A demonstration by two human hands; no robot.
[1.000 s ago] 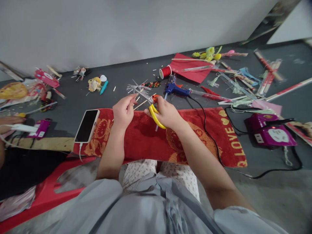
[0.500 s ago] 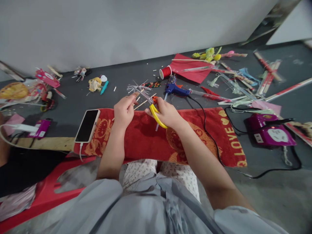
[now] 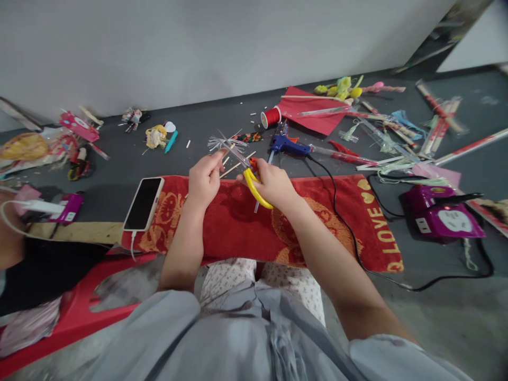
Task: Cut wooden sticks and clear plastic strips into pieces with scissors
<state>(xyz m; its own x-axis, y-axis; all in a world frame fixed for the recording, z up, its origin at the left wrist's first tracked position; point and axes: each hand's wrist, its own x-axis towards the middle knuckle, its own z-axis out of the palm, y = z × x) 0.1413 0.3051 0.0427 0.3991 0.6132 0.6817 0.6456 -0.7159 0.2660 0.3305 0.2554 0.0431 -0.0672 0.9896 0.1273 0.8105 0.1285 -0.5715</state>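
My right hand [image 3: 273, 185] holds a pair of scissors [image 3: 254, 189] by the yellow handles, with the blades pointing away and to the left. My left hand [image 3: 205, 179] is closed in a pinch close to the blades. A bunch of thin silvery-white strands [image 3: 216, 142] fans out at its fingertips; the exact grip is partly hidden. Below and beside the blades lie thin wooden sticks [image 3: 234, 168]. Both hands are above the far edge of a red towel [image 3: 234, 227]. A small orange item [image 3: 254, 163] shows by my right fingers.
Behind my right hand lies a blue glue gun [image 3: 288, 145] with a black cord across the towel. A red thread spool [image 3: 271, 117] stands beside red paper [image 3: 313, 114]. A phone [image 3: 143, 203] charges at left. A purple power socket [image 3: 440, 211] is at right. Another person's arm [image 3: 11, 233] shows at left.
My hands have barely moved; the left has shifted slightly right. The strands at the blades look more spread. At far left the other person's arm has come further into view.
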